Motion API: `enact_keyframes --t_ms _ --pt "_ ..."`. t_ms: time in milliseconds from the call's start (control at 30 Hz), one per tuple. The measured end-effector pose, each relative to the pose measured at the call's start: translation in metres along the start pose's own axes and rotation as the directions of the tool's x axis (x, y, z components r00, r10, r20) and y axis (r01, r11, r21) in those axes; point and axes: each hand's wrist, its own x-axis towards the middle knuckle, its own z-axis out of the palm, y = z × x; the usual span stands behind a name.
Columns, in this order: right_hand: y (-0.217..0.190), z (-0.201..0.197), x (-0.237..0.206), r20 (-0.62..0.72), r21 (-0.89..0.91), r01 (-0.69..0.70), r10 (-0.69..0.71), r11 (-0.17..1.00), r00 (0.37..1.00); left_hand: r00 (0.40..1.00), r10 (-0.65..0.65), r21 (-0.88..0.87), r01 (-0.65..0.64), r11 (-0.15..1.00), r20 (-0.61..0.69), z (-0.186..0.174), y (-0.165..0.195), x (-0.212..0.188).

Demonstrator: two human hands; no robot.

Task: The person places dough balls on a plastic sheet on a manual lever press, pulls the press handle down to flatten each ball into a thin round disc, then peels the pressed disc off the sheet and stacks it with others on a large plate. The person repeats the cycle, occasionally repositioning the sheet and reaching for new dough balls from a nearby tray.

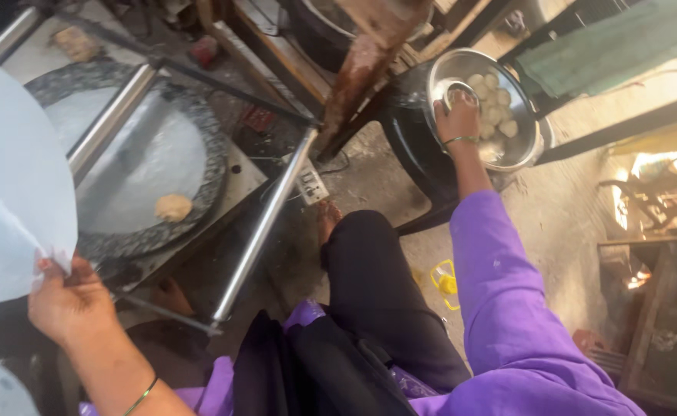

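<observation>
My left hand (67, 299) pinches the lower edge of a large clear plastic sheet (11, 192) and holds it lifted at the left. Beside it lies a round press plate (142, 166) with a small flattened dough ball (173, 206) on it. My right hand (458, 115), in a purple sleeve with a green bangle, reaches far into a steel bowl (527, 150) that holds several pale dough balls (500, 108). Its fingers are curled over one of the balls; whether the ball is gripped is hidden.
A steel roller bar (265, 223) crosses between the press and my black-clad leg (377, 293). A white power strip (311, 185) lies on the floor. A yellow clip-like object (444, 279) lies near my leg. Dark wooden furniture (654, 308) stands at the right.
</observation>
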Motion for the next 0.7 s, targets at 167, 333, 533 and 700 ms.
enact_keyframes --t_ms 167,333,533,700 --pt "0.049 0.006 0.007 0.262 0.022 -0.070 0.061 0.997 0.963 0.995 0.023 0.151 -0.008 0.989 -0.098 0.019 -0.016 -0.005" --pt "0.051 0.011 0.027 0.447 -0.067 -0.175 0.186 0.982 0.875 0.997 0.011 0.251 0.007 0.968 -0.071 0.030 -0.023 -0.013" --pt "0.059 0.026 0.037 0.332 -0.226 -0.053 0.128 0.973 0.934 0.996 -0.005 0.239 0.026 0.971 -0.089 0.020 -0.020 -0.007" --pt "0.041 0.019 0.051 -0.225 0.445 -0.229 0.356 0.866 0.907 0.999 -0.037 0.164 0.035 0.986 0.010 0.012 -0.029 0.001"
